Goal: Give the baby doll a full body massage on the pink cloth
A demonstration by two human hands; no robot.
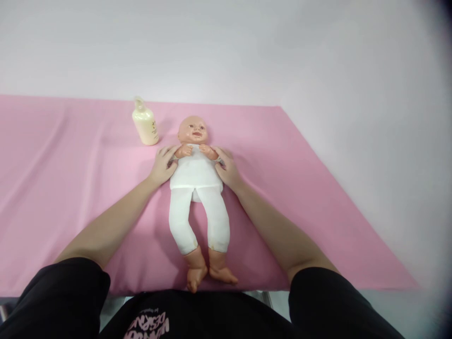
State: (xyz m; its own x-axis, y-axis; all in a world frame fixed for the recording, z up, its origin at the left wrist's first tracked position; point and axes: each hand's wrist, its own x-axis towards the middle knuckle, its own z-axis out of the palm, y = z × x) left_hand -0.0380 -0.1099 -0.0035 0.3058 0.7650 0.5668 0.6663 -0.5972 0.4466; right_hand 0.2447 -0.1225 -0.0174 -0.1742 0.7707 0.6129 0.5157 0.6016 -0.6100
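Note:
A baby doll (196, 172) with a white cloth body and plastic head, hands and feet lies on its back, its head away from me. My left hand (164, 165) is at the doll's side on the left, fingers around its bent arm and thumb against the torso. On the other side my right hand (228, 167) grips the opposite arm in the same way. Both of the doll's small hands rest on its chest. The undersides of my fingers are partly hidden.
A pink cloth (116, 188) with a few folds covers the table. To the left of the doll's head stands a pale yellow pump bottle (146, 125). A white wall (212, 47) rises behind the table, and the table's right edge slants away.

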